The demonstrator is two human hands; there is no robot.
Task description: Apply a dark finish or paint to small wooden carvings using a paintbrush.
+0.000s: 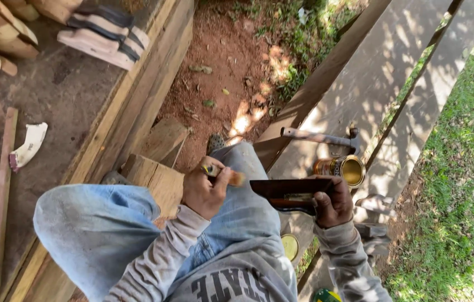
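A dark, glossy flat piece of wood [290, 193] sits at the centre of the view, above the person's lap. The right hand [333, 206] is closed around its right end, fingers wrapped under the edge. The left hand [203, 193] is closed on a small brush [227, 174], whose bristle tip points right toward the near-left end of the dark wood without quite meeting it.

Both hands come out of grey long sleeves, over knees in faded blue jeans [97, 229].

Just right of the dark wood, an open tin can [342, 168] lies on its side on a wide grey plank [360, 89], its gold inside facing the camera. A hammer [321, 137] rests on the same plank just beyond the can. Nearer, below the right hand, a round gold lid [289, 246] lies flat.

The setting is outdoors, dappled with sun and leaf shade. Red bare earth [231, 61] fills the gap between the grey plank and a long pale timber beam [136, 95] on the left. A short wood block [156, 179] lies by the left knee. Far left is a stained concrete floor [63, 95] with a thin slat, a curved white scrap [29, 144] and stacked cut timbers [105, 33] at the far edge. Green grass [460, 184] runs along the right side.
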